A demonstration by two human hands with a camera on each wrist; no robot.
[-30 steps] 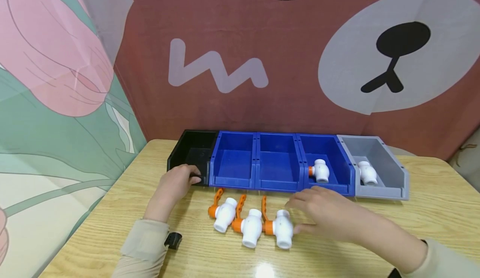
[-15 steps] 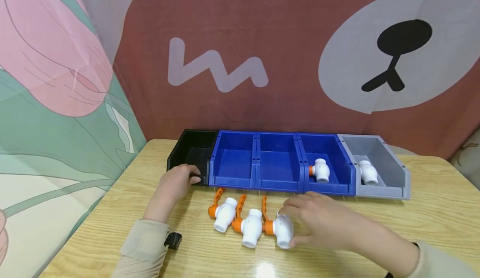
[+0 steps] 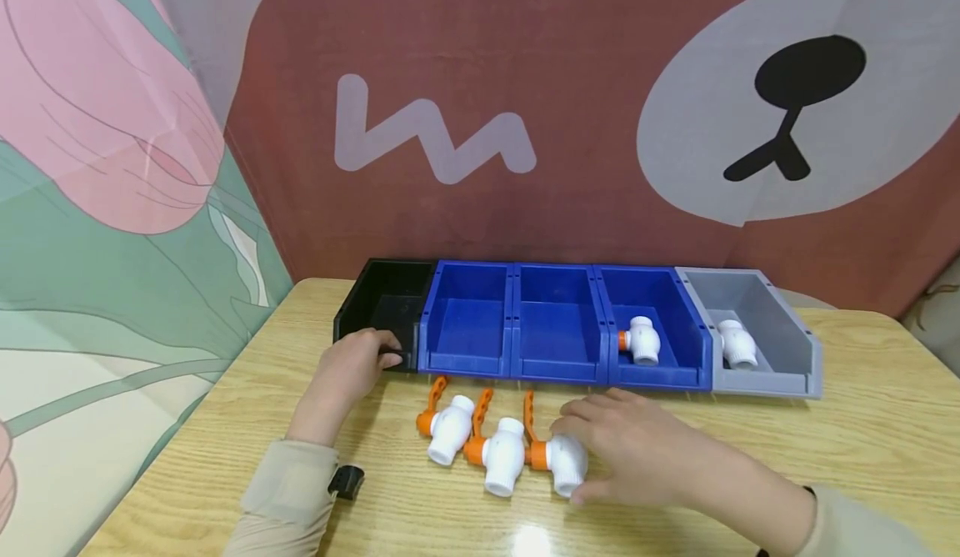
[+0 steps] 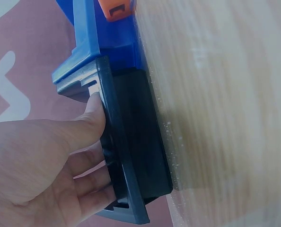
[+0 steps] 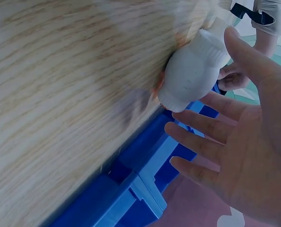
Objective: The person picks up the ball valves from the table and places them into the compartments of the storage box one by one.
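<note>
My left hand (image 3: pixel 354 363) grips the front rim of the black bin (image 4: pixel 126 146) at the row's left end; the thumb lies on one side of the rim, the fingers on the other. Several white ball valves with orange handles are in view. Three lie on the table: a left one (image 3: pixel 451 432), a middle one (image 3: pixel 503 457) and a right one (image 3: pixel 567 464). My right hand (image 3: pixel 626 449) is at the right valve, partly covering it in the head view. In the right wrist view its fingers are spread beside the white valve body (image 5: pixel 190 73), not closed round it.
Three blue bins stand between the black bin and a grey bin (image 3: pixel 765 383). The right blue bin (image 3: pixel 686 365) holds a ball valve (image 3: pixel 643 342); another white valve (image 3: pixel 738 345) lies in the grey bin. Behind the wooden table (image 3: pixel 225 424) hangs a printed cloth (image 3: pixel 450 223).
My right hand has moved left to the right valve, so that its fingers now overlap the valve's edge. The left hand stays on the black bin, and the valves have not moved.
</note>
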